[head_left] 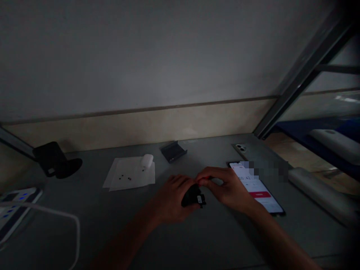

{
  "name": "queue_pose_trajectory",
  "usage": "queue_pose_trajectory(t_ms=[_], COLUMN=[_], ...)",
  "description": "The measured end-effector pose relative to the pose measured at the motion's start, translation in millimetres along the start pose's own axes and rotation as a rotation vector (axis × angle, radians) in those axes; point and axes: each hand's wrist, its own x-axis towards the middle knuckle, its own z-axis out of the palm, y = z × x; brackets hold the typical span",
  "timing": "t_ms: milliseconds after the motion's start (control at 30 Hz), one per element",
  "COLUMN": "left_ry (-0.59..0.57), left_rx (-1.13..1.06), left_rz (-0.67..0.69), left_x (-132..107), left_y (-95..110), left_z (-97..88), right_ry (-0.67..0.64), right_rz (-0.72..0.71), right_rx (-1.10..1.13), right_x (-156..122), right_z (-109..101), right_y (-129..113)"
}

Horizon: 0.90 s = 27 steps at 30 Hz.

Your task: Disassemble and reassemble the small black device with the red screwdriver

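Observation:
My left hand [174, 197] is closed around a small black device [192, 195] above the desk. A pale label and a squarish black part show at the device's right side; its exact kind is unclear. At the device's upper edge, my right hand [222, 187] pinches a small slim red object [207, 177], mostly hidden by the fingers. Left of the hands, white paper sheets [118, 183] carry several tiny dark pieces [129, 179], too small to name, and a white earbud case [146, 161]. Beyond the hands lies a dark grey tray-like cover [173, 151].
Right of my right hand lies a phone [264, 193] with a lit timer screen; another phone [242, 149] lies behind it. A black stand [56, 161] is at the far left, near a white power strip [19, 210] and its cable [77, 228]. A wall closes off the desk's back.

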Motion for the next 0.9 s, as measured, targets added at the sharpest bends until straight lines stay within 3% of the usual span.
queue_pose_trajectory(t_ms=[500, 733, 900], left_ry=[0.032, 0.01, 0.008], left_rx=[-0.016, -0.042, -0.047], left_rz=[-0.018, -0.029, -0.029], left_x=[-1, 2, 3], left_y=[-1, 1, 2], left_z=[2.5, -2.0, -2.7], right_ry=[-0.028, -0.096, -0.043], right_rz=[-0.125, -0.079, -0.102], right_rx=[-0.031, 0.12, 0.06], right_x=[1, 3, 1], right_z=[6, 8, 11], right_y=[0, -12, -6])
